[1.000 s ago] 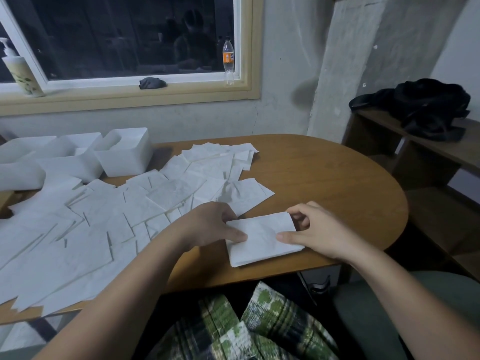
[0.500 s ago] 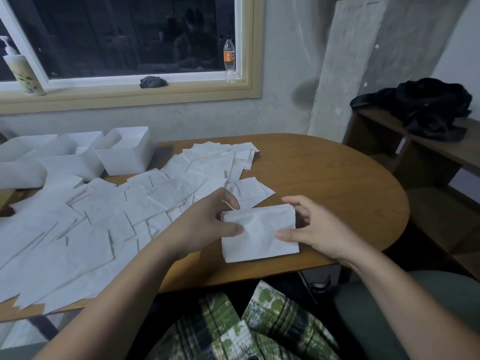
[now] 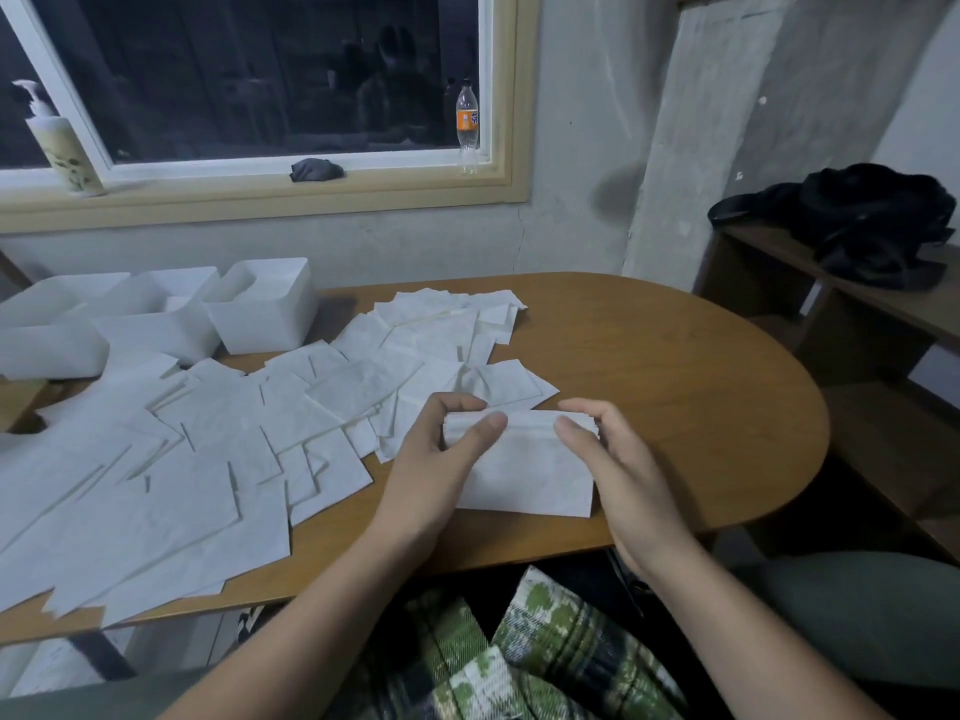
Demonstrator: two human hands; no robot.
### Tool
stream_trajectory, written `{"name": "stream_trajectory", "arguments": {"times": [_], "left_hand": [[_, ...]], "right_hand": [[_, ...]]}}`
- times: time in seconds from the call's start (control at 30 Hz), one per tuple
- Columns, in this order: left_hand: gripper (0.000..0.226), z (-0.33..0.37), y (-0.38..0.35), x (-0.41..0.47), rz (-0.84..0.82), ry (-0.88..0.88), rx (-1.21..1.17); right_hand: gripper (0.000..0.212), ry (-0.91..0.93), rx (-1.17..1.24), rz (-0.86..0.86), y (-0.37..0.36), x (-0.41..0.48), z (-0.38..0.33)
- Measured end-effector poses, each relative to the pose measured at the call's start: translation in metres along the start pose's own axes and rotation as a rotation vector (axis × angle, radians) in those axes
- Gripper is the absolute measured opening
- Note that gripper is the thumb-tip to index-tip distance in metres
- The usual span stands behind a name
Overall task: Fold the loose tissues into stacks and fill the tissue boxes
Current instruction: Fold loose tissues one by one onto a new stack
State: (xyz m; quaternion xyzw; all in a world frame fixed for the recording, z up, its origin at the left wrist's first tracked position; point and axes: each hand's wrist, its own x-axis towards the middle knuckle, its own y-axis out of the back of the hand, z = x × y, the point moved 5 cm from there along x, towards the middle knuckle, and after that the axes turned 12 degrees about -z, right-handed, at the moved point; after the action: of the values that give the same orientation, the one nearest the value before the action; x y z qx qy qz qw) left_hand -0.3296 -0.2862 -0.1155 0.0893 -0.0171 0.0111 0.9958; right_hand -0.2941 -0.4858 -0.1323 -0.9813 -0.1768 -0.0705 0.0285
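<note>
View: one wide-angle camera on the person's head.
Facing: forward and down across the tabletop [image 3: 675, 381] toward the window [image 3: 260, 70].
Nearness: close over the near edge; left hand [image 3: 436, 459] and right hand [image 3: 618, 470] sit lower centre.
</note>
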Motion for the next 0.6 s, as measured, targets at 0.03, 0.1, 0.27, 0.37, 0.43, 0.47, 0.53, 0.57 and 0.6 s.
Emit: {"name": "stream_trajectory", "arguments": {"times": [0.03, 0.1, 0.27, 0.37, 0.43, 0.47, 0.53, 0.57, 0.6], "left_hand": [[0.021, 0.0, -0.004, -0.002, 0.075, 0.008, 0.011], [0.023, -0.001, -0.011, -0.005, 0.189, -0.011, -0.053], [0.018, -0.009, -0.017, -0.011, 0.28, -0.094, -0.078], [0.012, -0.009, -0.015, -0.016, 0.323, -0.138, -0.084], [0.014, -0.009, -0.013, -0.017, 0.357, -0.137, -0.101], [0.015, -0.006, -0.013, -0.016, 0.366, -0.135, -0.119], [0.015, 0.0, -0.013, -0.015, 0.373, -0.148, -0.15], [0.013, 0.002, -0.012, -0.013, 0.372, -0.161, -0.147], [0.011, 0.004, -0.012, -0.012, 0.367, -0.172, -0.132]], "right_hand": [[0.019, 0.006, -0.022, 0.074, -0.004, -0.001, 0.0], [0.016, 0.018, -0.037, 0.207, -0.009, -0.003, 0.0], [0.01, 0.13, -0.09, 0.317, -0.021, -0.01, -0.008], [0.004, 0.206, -0.163, 0.314, -0.025, -0.015, -0.009], [0.007, 0.228, -0.193, 0.316, -0.025, -0.017, -0.01], [0.009, 0.236, -0.191, 0.319, -0.026, -0.017, -0.012], [0.009, 0.262, -0.176, 0.324, -0.027, -0.017, -0.017], [0.009, 0.272, -0.169, 0.322, -0.027, -0.015, -0.02], [0.008, 0.274, -0.167, 0.313, -0.027, -0.013, -0.021]]}}
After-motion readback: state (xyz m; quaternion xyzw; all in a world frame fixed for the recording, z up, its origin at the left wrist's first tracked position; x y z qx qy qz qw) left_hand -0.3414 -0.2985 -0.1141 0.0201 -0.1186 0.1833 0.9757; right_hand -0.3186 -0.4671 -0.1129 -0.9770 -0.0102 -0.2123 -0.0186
